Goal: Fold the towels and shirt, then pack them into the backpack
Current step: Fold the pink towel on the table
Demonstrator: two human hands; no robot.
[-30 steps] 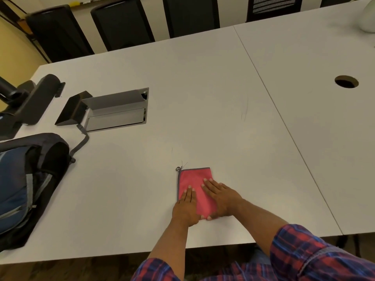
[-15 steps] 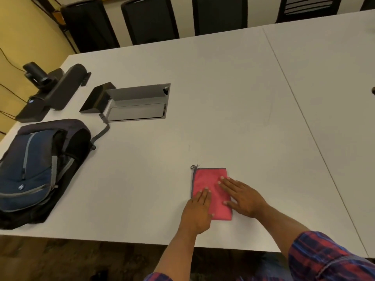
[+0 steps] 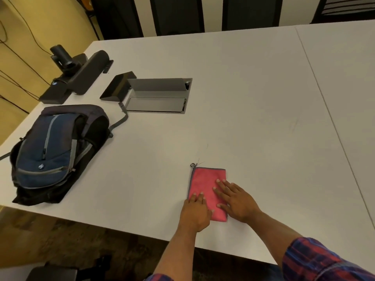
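Towel: pink towel (image 3: 207, 185), folded small, at 6 o'clock on the bench (image 3: 253, 94).
Fingers: left hand (image 3: 195, 212) and right hand (image 3: 236, 199) flat, spread, pressing.
Backpack (image 3: 50, 151): 9 o'clock, apparently zipped.
Risk: lifting one-handed may spring the fold open.

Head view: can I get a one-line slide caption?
Both hands, left and right, press flat on a folded pink towel near the table edge; blue backpack lies left.
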